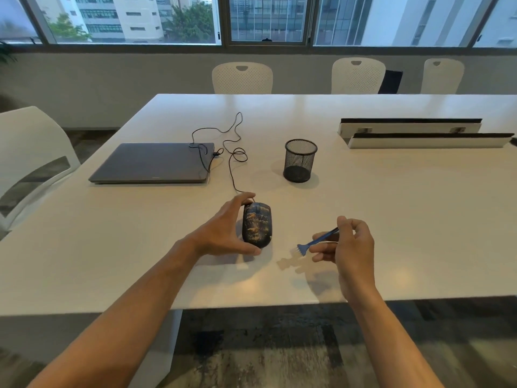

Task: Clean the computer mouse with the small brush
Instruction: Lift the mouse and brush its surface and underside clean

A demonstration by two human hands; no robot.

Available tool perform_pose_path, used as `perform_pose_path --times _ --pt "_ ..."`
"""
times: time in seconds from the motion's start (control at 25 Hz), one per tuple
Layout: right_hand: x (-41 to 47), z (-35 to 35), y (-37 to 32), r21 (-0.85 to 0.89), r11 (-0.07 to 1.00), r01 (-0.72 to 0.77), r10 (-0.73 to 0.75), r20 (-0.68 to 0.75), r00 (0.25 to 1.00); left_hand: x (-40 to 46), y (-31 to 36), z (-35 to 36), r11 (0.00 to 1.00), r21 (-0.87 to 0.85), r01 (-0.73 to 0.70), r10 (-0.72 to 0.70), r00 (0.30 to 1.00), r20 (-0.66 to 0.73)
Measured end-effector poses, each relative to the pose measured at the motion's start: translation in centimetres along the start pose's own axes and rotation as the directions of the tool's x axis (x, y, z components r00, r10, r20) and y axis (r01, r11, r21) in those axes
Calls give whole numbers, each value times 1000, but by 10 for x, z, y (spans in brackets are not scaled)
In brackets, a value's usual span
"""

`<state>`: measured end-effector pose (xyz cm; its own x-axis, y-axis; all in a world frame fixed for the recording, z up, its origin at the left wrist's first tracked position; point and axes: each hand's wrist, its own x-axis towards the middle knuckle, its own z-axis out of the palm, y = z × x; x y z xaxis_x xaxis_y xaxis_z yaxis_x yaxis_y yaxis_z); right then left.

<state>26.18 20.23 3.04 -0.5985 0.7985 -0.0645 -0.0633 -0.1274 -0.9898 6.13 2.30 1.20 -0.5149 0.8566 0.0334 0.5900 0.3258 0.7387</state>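
While left hand clamps mouse, right hand pinches brush at its 4 o'clock (no contact; brushing remains).

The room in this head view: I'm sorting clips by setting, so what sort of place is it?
Most likely an office meeting room: a long white table with matching white chairs along its far side, a closed laptop, and wide windows facing tall buildings.

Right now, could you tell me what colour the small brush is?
The small brush is blue, seen in the head view.
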Motion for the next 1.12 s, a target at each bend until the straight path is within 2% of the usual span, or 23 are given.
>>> perform_pose_path --times 0.28,0.52,0.8,1.12 --pt "-14 -10 9 -65 998 24 -23 24 999 -71 28 31 999 39 6 -5 1000 -25" --pt "-33 -15 15 -3 1000 -12 12 24 1000 -121 45 55 1000 11 15 -14 999 -46" --pt "-76 -3 13 29 999 31 -31 -4 1000 -171 50 60 1000 16 0 1 999 -40" --pt "-123 20 15 7 994 108 -108 42 993 -211 44 60 999 -1 -38 38 999 -11"
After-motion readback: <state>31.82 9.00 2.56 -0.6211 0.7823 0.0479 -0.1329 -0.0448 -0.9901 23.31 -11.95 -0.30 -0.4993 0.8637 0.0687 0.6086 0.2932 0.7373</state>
